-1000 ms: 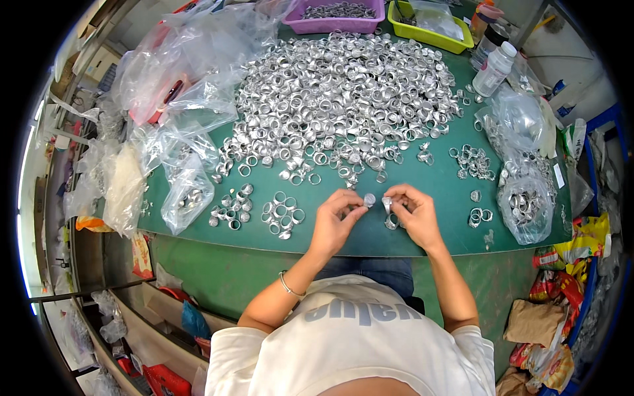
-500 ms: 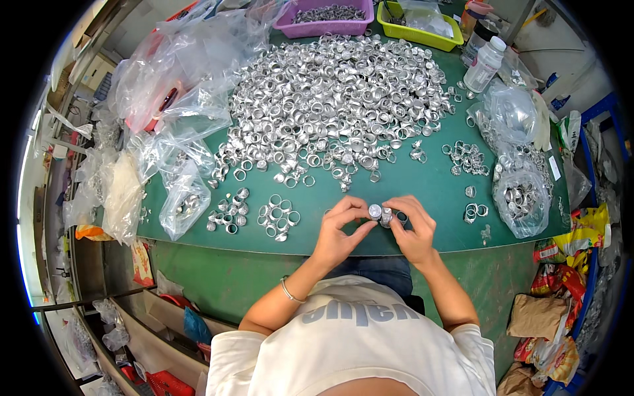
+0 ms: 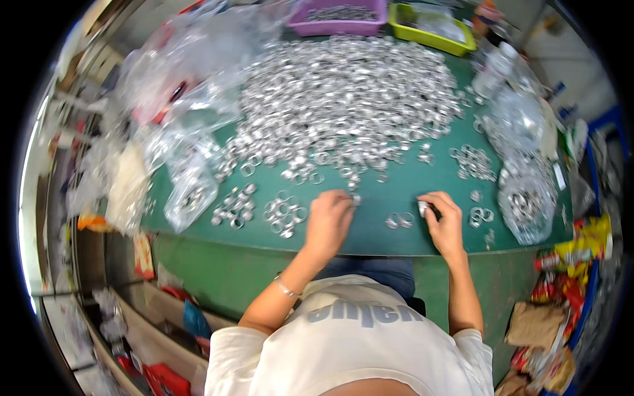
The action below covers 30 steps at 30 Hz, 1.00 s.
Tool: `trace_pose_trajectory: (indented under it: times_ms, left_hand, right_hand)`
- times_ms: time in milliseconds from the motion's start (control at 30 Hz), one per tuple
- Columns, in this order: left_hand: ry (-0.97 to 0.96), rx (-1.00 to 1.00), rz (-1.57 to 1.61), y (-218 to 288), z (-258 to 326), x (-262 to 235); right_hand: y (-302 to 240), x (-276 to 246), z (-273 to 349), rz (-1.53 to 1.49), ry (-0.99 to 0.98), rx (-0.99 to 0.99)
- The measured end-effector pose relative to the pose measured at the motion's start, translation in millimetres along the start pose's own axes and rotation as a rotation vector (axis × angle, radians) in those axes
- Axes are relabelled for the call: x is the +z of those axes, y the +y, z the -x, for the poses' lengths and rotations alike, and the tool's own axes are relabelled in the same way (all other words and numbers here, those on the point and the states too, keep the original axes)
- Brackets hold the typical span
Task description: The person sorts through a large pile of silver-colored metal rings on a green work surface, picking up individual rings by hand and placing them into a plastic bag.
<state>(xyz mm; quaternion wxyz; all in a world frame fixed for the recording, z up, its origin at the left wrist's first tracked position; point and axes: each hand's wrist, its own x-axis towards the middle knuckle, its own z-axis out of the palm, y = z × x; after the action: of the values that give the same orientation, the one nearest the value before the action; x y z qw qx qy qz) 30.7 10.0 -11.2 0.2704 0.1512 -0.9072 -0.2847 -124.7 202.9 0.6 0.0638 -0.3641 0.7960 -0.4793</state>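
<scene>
Left hand (image 3: pixel 329 219) pinches silver ring (image 3: pixel 356 199). Right hand (image 3: pixel 446 222), well apart, pinches second ring (image 3: pixel 422 208). Ring cluster (image 3: pixel 393 222) lies between them.

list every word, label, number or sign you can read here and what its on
White shirt: large grey lettering, upside down in view; not copied out here.
White bottle: any print is too blurred to read.
Yellow package: print too small and blurred.

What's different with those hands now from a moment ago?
The left hand moved left and the right hand moved right, so the ring group between them shows fully. Each hand still seems to hold a silver ring. The big ring pile, purple tray and yellow-green tray stayed put.
</scene>
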Motion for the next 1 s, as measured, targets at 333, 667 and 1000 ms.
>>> trace_pose_trajectory:
  times_ms: [333,667,1000]
  left_hand:
    - [0.007,-0.102,-0.055,-1,25,-13]
    - [0.235,-0.279,-0.21,-33,63,-53]
    - [-0.071,-0.135,-0.193,-24,39,-40]
  right_hand:
    - [-28,37,-19,0.089,-0.152,-0.302]
    - [-65,151,-59,0.259,-0.51,-0.794]
    - [-59,83,-49,0.042,-0.445,-0.309]
